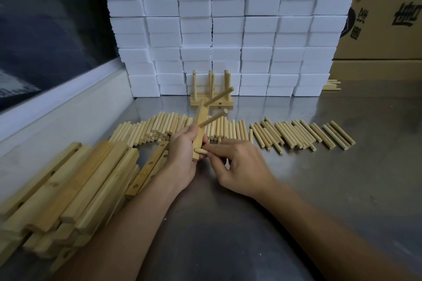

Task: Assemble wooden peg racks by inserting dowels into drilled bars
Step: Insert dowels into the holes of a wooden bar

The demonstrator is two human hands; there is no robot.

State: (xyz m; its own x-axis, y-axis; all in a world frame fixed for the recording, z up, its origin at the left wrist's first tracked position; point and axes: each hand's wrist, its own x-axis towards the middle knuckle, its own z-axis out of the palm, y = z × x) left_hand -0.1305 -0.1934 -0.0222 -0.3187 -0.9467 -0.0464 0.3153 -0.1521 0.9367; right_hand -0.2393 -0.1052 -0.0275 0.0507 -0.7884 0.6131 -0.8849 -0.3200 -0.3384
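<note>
Both forearms are reaching in from the bottom edge over the steel table (342, 143), meeting at the drilled bar (199, 130). Left hand (182, 155) is wrapping the bar's lower half, fingers curled round it, holding it raised off the table with its long axis running from near the person up and away, tilted slightly right. Two dowels (213, 118) are already standing out of its upper holes, both pointing up and to the right. Right hand (239, 166) is pinching a third dowel (201, 150) between thumb and fingertips; that dowel is lying crosswise to the bar, its tip touching the bar's right face near the bottom end, seemingly at the lowest hole. The push, by my reading, needs to go leftward along the dowel's axis, square to the bar. Loose dowels (296, 132) are lying in a row behind the hands, spare bars (75, 185) are piled at the left, and a finished rack (212, 98) is standing before the foam blocks (228, 29)
</note>
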